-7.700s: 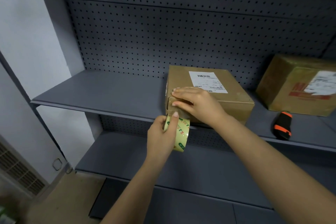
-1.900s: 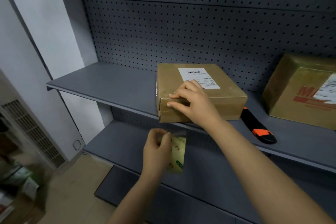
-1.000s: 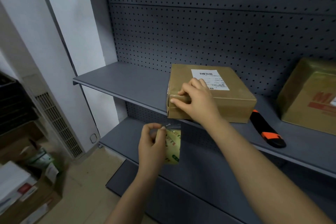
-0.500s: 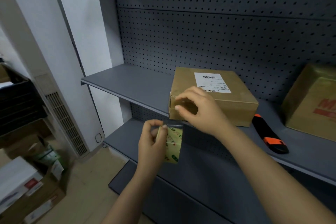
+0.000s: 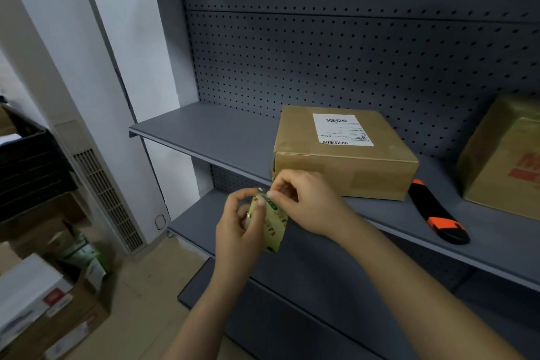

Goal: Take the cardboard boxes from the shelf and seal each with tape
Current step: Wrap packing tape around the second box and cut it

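The left hand (image 5: pixel 235 231) grips the tape roll (image 5: pixel 273 226), fingers curled round it; the right hand (image 5: pixel 311 204) pinches its top edge. The labelled cardboard box (image 5: pixel 342 166) sits on the shelf (image 5: pixel 210 137) just behind and to the right, nearer to the right hand. The free end of the tape is hidden under the fingertips, so I cannot tell if it is lifted.

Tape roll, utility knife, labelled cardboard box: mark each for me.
tape roll (image 5: pixel 274 231), head view, printed outer band.
utility knife (image 5: pixel 432 207), head view, black handle.
labelled cardboard box (image 5: pixel 350 175), head view, front face.

Knife (image 5: pixel 438 213) right of box (image 5: pixel 342 155)
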Demonstrator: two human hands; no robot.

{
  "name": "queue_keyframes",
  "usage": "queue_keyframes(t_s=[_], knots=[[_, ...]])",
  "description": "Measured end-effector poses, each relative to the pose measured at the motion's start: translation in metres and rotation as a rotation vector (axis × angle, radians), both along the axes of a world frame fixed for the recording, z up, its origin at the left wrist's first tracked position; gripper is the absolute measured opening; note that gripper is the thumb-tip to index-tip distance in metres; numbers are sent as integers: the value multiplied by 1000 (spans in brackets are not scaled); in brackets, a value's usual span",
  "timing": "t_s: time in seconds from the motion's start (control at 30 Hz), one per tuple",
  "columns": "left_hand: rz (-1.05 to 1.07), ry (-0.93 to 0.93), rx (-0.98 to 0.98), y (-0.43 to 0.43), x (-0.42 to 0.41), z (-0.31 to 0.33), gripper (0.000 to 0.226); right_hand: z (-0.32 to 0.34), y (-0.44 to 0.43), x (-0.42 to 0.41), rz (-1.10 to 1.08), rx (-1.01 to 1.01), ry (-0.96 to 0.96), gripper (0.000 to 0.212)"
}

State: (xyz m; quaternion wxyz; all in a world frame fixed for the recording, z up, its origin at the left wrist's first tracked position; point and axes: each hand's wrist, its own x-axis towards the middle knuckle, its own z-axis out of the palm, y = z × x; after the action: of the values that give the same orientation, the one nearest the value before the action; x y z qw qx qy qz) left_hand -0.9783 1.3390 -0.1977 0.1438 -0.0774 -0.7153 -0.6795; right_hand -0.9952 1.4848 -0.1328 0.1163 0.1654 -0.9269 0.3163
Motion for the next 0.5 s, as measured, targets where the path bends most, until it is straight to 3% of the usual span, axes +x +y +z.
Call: queue_keyframes(t_s=[0.2, 0.37, 0.5], knots=[[-7, 15, 13, -24, -19, -6, 35, -10, -28, -2, -205, -13, 71, 12], [-271, 112, -92, -62, -52, -10, 39, -17, -56, -14, -423, -108, 88, 12], [-366, 143, -227, -83, -86, -2, 42, -22, -81, -23, -557, -186, 101, 12]])
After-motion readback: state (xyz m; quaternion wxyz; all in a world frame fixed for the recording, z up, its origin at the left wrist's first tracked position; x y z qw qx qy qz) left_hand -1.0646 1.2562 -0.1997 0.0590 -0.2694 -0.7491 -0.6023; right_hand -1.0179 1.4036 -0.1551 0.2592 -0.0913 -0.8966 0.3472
